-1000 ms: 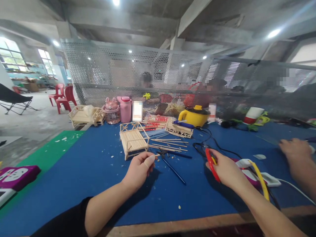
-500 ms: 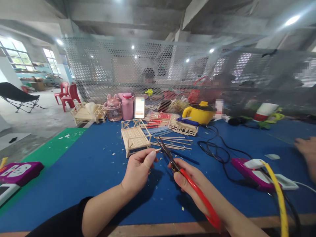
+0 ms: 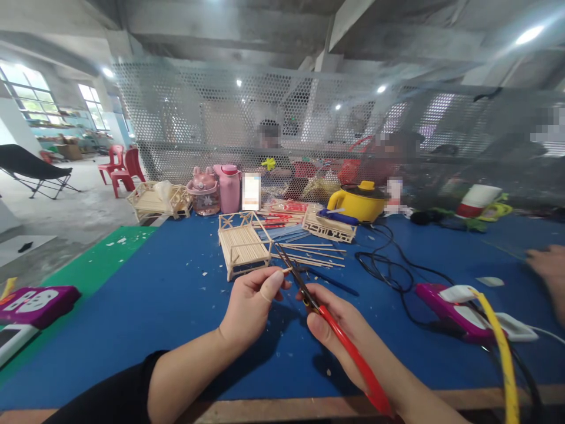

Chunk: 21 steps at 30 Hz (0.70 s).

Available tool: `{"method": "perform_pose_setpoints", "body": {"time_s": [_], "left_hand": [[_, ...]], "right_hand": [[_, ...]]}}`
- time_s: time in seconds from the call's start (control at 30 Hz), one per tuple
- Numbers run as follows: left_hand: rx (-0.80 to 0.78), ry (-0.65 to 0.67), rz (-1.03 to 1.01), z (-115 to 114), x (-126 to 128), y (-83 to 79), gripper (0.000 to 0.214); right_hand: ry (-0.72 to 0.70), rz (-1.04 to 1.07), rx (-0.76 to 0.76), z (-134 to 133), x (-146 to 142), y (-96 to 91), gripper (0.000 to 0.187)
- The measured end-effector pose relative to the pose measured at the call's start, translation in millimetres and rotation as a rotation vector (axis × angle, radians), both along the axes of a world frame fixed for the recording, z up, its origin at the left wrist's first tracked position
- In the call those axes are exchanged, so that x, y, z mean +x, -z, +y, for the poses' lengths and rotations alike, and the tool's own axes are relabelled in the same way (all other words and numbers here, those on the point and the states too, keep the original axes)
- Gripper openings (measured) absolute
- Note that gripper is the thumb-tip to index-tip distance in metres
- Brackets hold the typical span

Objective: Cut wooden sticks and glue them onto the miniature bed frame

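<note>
My left hand (image 3: 252, 303) is closed in a pinch on a short thin wooden stick (image 3: 286, 270) above the blue table (image 3: 154, 318). My right hand (image 3: 348, 333) grips red-handled scissors (image 3: 329, 321); their dark blades are slightly apart and the stick's tip lies at the blades. Just behind my hands stands a small bed-like model made of wooden sticks (image 3: 244, 244), with several loose sticks (image 3: 309, 254) lying to its right.
Black cables (image 3: 388, 271), a purple power strip (image 3: 459, 312) with a yellow cord and a yellow pot (image 3: 358, 203) lie to the right. Pink bottles (image 3: 218, 189) and another stick model (image 3: 159, 201) stand at the back left. Another person's hand (image 3: 547, 271) rests at the far right.
My right hand brought the red scissors from the right side over to the stick in my left hand. The blades now meet the stick's tip. My left hand barely moved.
</note>
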<state>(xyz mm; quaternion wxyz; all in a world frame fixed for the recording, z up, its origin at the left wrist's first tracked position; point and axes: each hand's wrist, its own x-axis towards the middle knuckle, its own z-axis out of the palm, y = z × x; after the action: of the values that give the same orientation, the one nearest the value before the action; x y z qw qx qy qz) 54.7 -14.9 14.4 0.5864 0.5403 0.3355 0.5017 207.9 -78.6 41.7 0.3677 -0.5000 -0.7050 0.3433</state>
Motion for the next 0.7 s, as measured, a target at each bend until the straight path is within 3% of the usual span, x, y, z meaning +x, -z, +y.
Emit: {"method": "perform_pose_setpoints", "body": {"time_s": [0.2,0.4,0.7], "left_hand": [[-0.016,0.023,0.007,-2,0,-3.7,0.031],[0.055,0.077,0.029,-1,-1,3.5,0.025],[0.469,-0.111,0.354,0,-3,9.3,0.022]], "right_hand": [[0.061,-0.012,0.075,0,-4,2.1,0.046],[0.047,-0.054,0.017,0,-2,4.6,0.036],[0.046,-0.052,-0.021,-6,0,6.8,0.028]]}}
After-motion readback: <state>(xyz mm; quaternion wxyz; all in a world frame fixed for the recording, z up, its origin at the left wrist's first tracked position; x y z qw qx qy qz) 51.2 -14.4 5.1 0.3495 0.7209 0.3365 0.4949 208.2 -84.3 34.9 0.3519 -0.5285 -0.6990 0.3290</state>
